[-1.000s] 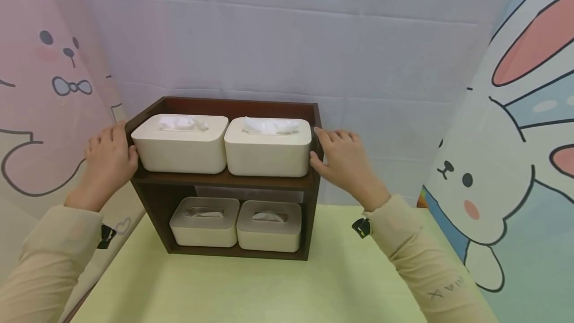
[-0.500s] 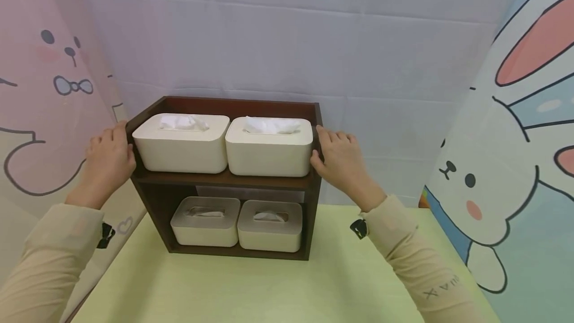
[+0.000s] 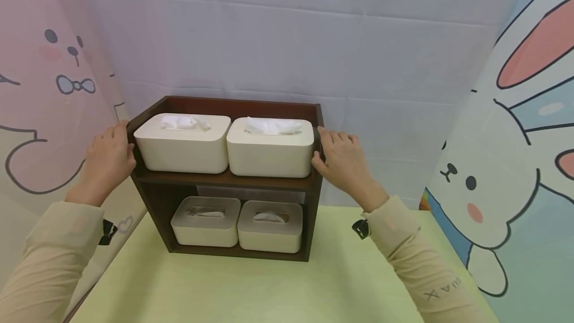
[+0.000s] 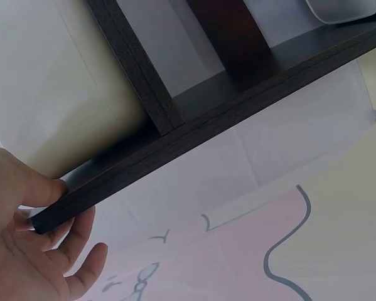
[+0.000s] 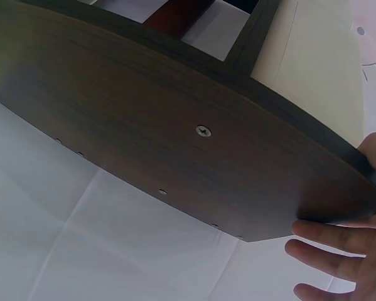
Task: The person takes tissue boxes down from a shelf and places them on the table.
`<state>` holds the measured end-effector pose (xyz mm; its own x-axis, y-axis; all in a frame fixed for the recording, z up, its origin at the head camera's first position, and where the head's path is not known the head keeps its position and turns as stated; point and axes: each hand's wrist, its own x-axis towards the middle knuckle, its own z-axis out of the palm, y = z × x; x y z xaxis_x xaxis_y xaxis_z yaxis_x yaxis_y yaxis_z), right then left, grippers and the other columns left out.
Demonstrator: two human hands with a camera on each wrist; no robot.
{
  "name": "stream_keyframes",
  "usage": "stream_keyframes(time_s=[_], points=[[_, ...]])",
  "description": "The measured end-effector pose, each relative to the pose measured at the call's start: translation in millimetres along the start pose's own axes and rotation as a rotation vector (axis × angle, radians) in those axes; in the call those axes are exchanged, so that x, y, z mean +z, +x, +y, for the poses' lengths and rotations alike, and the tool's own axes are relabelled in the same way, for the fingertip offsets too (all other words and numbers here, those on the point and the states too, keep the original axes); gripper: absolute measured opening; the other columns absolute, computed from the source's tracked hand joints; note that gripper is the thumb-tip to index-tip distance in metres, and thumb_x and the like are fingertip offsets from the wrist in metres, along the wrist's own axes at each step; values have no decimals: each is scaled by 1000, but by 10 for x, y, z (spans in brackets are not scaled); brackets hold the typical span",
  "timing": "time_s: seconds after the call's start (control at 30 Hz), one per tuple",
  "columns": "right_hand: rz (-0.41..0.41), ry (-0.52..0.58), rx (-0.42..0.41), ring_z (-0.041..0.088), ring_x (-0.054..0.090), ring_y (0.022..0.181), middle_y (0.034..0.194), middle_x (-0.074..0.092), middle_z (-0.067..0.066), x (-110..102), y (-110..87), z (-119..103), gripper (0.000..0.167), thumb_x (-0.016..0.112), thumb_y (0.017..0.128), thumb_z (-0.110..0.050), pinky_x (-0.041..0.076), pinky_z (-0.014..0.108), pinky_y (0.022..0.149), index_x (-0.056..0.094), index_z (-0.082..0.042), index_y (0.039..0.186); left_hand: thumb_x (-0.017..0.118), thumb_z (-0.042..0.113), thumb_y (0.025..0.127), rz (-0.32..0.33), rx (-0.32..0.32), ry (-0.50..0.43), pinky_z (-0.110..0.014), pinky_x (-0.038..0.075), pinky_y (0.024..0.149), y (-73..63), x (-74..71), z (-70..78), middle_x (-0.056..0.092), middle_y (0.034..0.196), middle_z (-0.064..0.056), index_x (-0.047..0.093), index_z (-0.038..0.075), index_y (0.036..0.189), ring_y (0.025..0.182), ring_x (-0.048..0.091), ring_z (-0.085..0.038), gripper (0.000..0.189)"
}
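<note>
A dark brown two-tier wooden shelf (image 3: pixel 224 180) stands on the table with a white tissue box (image 3: pixel 184 153) and another tissue box (image 3: pixel 271 158) side by side on top. Two more, a left tissue box (image 3: pixel 205 234) and a right tissue box (image 3: pixel 269 238), sit on the lower tier. My left hand (image 3: pixel 107 161) grips the upper end of the left side panel; in the left wrist view the thumb lies inside and the fingers outside. My right hand (image 3: pixel 344 166) holds the right side panel (image 5: pixel 175 106) the same way, its other fingers spread along the outer face.
The pale yellow-green table (image 3: pixel 233 293) stretches in front of the shelf and to its right. A plain pale cloth (image 3: pixel 287 54) hangs behind. Cartoon-printed cloths flank both sides, the left cloth (image 3: pixel 27 93) close to my left hand.
Both hands keep their hold on the shelf's sides. The whole view has drifted very slightly; the shelf and tissue boxes stay put on the table.
</note>
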<state>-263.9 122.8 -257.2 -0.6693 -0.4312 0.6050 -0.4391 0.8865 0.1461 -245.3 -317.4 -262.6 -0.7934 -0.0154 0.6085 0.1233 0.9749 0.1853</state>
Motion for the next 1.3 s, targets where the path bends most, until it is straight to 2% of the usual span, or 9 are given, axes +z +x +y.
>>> stream_keyframes(time_s=[0.17, 0.43, 0.8, 1.17, 1.3], points=[[-12, 5, -5, 34, 58, 101, 115, 61, 17, 1, 3, 15, 50, 47, 87, -27, 44, 49, 85, 46, 0, 130, 44, -2, 84, -7, 19, -4, -67, 33, 77, 15, -10, 9, 43, 112, -43, 33, -18, 126, 94, 42, -59, 47], [-26, 1, -25, 34, 57, 104, 116, 60, 18, -5, 5, 41, 50, 46, 88, -29, 45, 49, 85, 45, 0, 129, 42, -6, 81, -9, 47, -54, -65, 32, 84, 17, 1, 15, 41, 110, -45, 31, -22, 125, 94, 39, -59, 48], [-56, 39, -24, 36, 54, 107, 121, 56, 19, -10, -20, 129, 52, 45, 88, -29, 42, 51, 90, 43, 1, 130, 44, -8, 78, 36, 91, -65, -62, 35, 77, 18, 26, 69, 44, 103, -43, 34, -23, 121, 89, 42, -57, 47], [-89, 68, -27, 36, 51, 112, 123, 54, 19, -31, -67, 277, 53, 44, 88, -30, 41, 52, 91, 41, 1, 130, 43, -6, 81, -31, 111, -66, -63, 35, 85, 7, 17, 164, 41, 110, -45, 31, -25, 124, 99, 39, -56, 48], [-102, 76, -14, 36, 50, 114, 125, 52, 19, -43, -88, 332, 53, 43, 88, -31, 40, 53, 92, 40, 0, 131, 44, -6, 80, -17, 130, -69, -62, 36, 85, 6, 16, 211, 42, 110, -45, 32, -25, 123, 98, 40, -56, 48]])
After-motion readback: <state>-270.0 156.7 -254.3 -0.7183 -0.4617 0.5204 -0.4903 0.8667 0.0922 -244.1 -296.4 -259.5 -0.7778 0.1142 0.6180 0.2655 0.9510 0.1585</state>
